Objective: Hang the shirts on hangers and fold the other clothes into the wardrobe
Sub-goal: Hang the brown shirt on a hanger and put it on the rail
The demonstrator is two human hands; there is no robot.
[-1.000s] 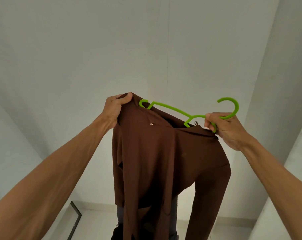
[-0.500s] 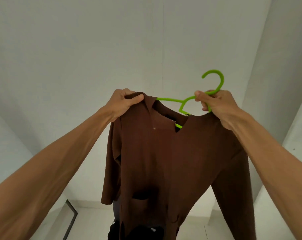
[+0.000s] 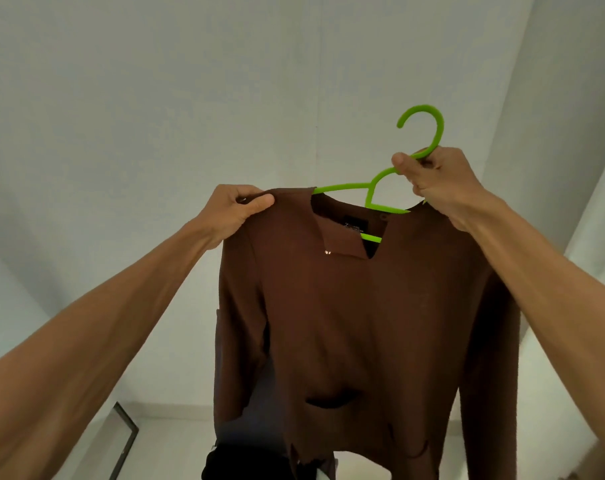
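White walls back the scene. At left, the left hand (image 3: pixel 238 211) pinches the shoulder of the brown long-sleeved collared shirt (image 3: pixel 363 317), which hangs raised at centre. It should tug that seam squarely over the bright green plastic hanger (image 3: pixel 342 186), while the right hand (image 3: pixel 439 183), wrapped round the hanger's neck, holds it level.

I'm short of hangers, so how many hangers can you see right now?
1: a green hanger, gripped at its neck by the right hand, threaded into the brown shirt. Others may lie out of view.
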